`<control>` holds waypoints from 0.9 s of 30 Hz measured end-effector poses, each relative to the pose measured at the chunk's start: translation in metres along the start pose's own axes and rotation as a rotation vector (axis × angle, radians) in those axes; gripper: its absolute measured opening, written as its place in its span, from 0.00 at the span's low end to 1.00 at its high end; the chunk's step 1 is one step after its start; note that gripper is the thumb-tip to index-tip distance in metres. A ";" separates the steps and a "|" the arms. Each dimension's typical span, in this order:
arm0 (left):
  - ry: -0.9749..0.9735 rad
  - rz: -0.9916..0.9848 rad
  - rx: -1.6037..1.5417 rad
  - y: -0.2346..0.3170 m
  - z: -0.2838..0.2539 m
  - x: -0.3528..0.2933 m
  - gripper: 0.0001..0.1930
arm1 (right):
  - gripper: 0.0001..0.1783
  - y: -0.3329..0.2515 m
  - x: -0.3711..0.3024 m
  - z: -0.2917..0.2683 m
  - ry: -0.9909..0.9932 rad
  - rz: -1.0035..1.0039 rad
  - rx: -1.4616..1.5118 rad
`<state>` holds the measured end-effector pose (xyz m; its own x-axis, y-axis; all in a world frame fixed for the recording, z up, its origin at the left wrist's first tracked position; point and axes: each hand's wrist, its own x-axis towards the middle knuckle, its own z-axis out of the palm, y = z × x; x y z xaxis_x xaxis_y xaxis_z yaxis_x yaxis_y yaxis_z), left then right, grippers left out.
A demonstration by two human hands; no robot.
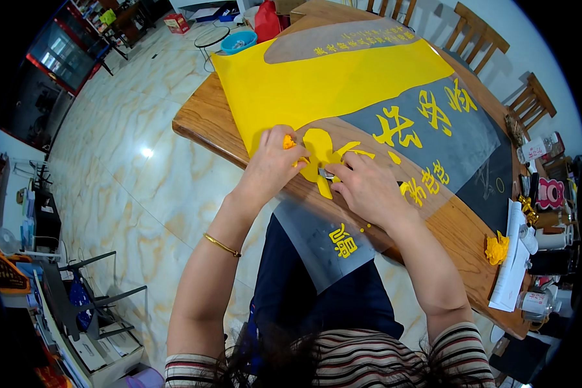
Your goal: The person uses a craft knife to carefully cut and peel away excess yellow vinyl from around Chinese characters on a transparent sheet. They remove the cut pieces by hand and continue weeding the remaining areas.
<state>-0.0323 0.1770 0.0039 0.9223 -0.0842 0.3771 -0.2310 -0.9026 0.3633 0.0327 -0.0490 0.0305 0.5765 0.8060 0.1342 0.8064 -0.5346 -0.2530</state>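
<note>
Bent over a wooden table [204,111], a person in a striped top works with both hands close together at a sheet of yellow film, the two forearms slanting inward from the lower corners. The left hand [273,160], wrist ringed by a gold-coloured bracelet [222,246], is turned back upward, its thumb and forefinger pinched on a crumpled yellow scrap [289,141]. Opposite, the right hand [367,189] reaches in from the other side, knuckles raised and fingers curled, closed on a small metal tool [326,173]; its exact kind cannot be told. Between the hands lies a rounded yellow patch [316,145], near the table's front edge, with the tool's tip at its lower right side. Beyond, the broad yellow sheet [330,84] spreads across the tabletop, beside clear film [456,116] bearing yellow characters. A lower section of film [307,242] hangs past the edge above the person's dark trousers [281,271], carrying one more yellow character. To the right, a crumpled yellow wad [496,248] rests beside white papers [507,271], while wooden chairs [475,39] stand along the far side.
</note>
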 end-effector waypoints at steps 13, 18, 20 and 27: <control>0.065 -0.012 -0.040 -0.001 0.005 -0.003 0.11 | 0.17 -0.002 0.000 0.001 0.028 -0.047 -0.030; 0.074 -0.011 -0.059 -0.002 0.006 -0.003 0.10 | 0.17 -0.001 0.000 0.003 0.025 -0.045 -0.026; 0.081 -0.016 -0.058 -0.002 0.006 -0.004 0.10 | 0.17 -0.005 0.000 0.001 0.007 -0.007 -0.041; 0.151 0.016 -0.038 -0.002 0.010 -0.004 0.10 | 0.16 -0.010 -0.001 0.002 0.057 -0.049 -0.110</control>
<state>-0.0322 0.1751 -0.0071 0.8619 -0.0317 0.5061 -0.2598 -0.8847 0.3870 0.0243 -0.0436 0.0305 0.5397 0.8180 0.1987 0.8418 -0.5218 -0.1383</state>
